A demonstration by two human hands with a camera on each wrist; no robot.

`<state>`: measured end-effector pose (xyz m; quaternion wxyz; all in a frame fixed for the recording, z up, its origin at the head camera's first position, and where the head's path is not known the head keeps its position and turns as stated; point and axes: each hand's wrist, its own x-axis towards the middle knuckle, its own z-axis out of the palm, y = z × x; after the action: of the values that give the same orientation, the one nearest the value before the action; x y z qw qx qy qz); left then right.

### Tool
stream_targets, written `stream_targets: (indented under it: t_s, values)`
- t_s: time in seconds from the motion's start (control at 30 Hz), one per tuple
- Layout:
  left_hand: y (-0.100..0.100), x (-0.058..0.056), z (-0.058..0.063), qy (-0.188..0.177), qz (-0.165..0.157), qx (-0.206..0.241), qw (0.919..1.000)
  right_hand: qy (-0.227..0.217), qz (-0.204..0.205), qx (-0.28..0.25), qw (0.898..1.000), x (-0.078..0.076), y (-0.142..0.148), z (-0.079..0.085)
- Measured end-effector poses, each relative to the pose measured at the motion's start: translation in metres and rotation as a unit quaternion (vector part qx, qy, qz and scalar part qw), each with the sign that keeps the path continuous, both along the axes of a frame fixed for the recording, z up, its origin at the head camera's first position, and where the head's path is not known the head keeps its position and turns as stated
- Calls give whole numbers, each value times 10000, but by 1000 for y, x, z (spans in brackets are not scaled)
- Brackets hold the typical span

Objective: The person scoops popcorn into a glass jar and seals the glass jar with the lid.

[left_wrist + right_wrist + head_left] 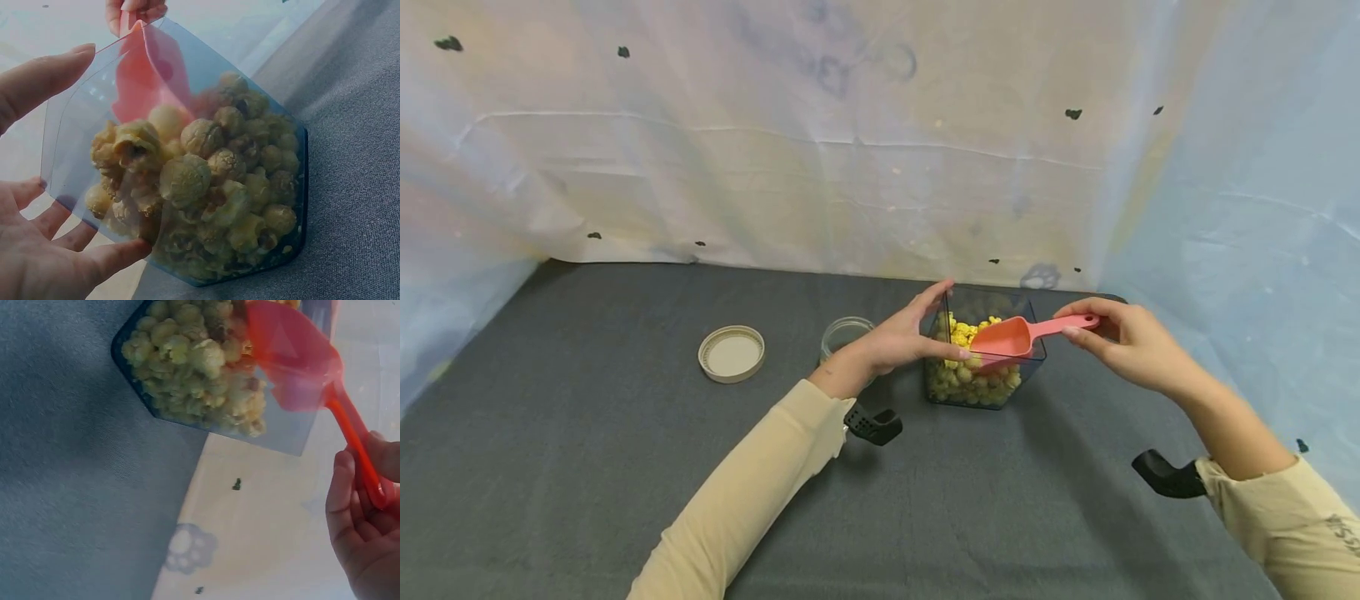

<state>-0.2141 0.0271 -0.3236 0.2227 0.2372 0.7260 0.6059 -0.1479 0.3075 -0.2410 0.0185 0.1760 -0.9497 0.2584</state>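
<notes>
A clear, dark-tinted plastic container [1036, 360] holds yellow popcorn [961, 385]. My left hand [897, 340] grips its left side, thumb over the near rim and fingers spread along the far side. In the left wrist view, the fingers of that hand [47, 256] press against the clear wall. My right hand [1138, 346] pinches the handle of a pink scoop [1006, 337] between thumb and fingers, to the right of the container. The scoop's bowl [294, 353] tilts down inside the container, its front end among the popcorn.
Behind my left forearm stands a glass jar [847, 332], partly hidden. A round lid [732, 355] lies to its left on the dark grey cloth [587, 433]. Pale printed sheeting [760, 192] hangs at the back and sides, close behind the container.
</notes>
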Motion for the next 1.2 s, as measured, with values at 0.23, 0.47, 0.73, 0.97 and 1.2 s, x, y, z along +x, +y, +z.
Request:
stream_targets:
  t_s: [0.23,0.47,0.73,0.97,1.2]
  values:
    - [-1,1,0,-4,5,-7,10000,-8,-55,-554,9984,-1,2,-14]
    - [-2,1,-1,-24,38,-43,10000,252,91,-741,9969,2,-10,-27]
    - [-1,2,-1,-2,27,-34,10000,224,-104,-820,9963,4,-6,-37]
    - [-2,1,0,6,12,-37,10000,442,-67,-1014,9938,4,-5,-43]
    - [-3,1,0,-91,45,13,9999,513,14,-1210,9913,4,-5,-44]
